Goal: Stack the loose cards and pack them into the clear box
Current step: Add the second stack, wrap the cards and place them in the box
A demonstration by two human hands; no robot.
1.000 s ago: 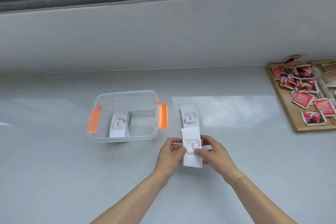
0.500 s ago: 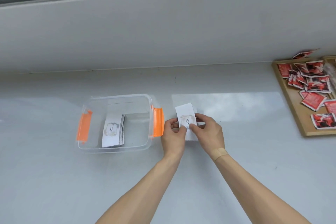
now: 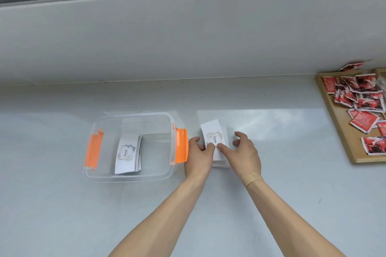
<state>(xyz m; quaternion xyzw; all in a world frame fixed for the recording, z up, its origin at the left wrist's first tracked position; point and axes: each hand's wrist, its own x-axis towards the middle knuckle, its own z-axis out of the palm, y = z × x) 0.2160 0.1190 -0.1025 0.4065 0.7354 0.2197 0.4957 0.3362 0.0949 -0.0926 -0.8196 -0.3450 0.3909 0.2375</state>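
A clear box [image 3: 167, 131] with orange latches [image 3: 181, 145] at both ends sits open on the pale grey surface [image 3: 62, 204]; inside it, toward its left half, lies a stack of white cards [image 3: 127, 153], the top one printed "love."; a second, smaller stack of cards [image 3: 213, 134] lies on the surface just to the right of the box, close to its right latch, the top card sitting slightly askew on those beneath.

The left hand [image 3: 198, 156] rests against the near left side of this outside stack, its fingers [image 3: 210, 146] curled onto the top card; the right hand [image 3: 244, 152] comes in from the right, one finger pressed on the card next to the left hand's, the others spread loosely open above the surface beside the stack; both hands touch the cards, yet whether either truly grips them I cannot tell; a plaster [image 3: 253, 178] crosses the right wrist.

Well apart at the far right, a wooden tray [image 3: 342, 131] carries a scatter of red packets [image 3: 363, 120]; behind everything runs a grey wall [image 3: 188, 37].
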